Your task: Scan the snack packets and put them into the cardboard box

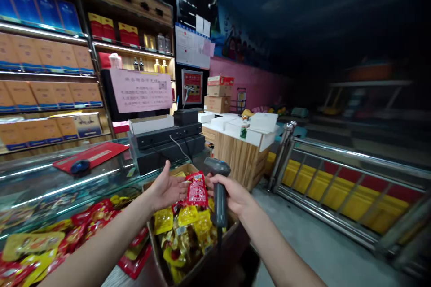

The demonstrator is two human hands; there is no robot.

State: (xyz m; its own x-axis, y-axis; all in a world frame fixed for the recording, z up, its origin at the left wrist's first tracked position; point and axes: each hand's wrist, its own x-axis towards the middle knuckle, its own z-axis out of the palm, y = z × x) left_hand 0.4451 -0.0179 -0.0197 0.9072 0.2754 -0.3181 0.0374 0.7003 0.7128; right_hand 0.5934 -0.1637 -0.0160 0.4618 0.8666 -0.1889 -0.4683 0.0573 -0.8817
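In my right hand (pixel 234 193) is a dark grey barcode scanner (pixel 220 199), its head up and its cord hanging down. My left hand (pixel 170 192) is open, thumb raised and fingers stretched toward a red snack packet (pixel 197 193). The fingertips reach the packet's left edge; whether they grip it I cannot tell. Fingers of my right hand come close to its right side. Below both hands stands a cardboard box (pixel 155 251) holding several yellow packets (pixel 188 216). More red and yellow packets (pixel 81 228) lie in a heap to the left, partly behind my left forearm.
A glass counter (pixel 37 188) on the left carries a red folder (pixel 101 154), a computer mouse (pixel 80 167) and a black checkout machine (pixel 168 139). Behind are shelves of boxed goods (pixel 50 54). A metal railing (pixel 336 166) runs along the right. A wood-sided counter (pixel 232 157) stands ahead.
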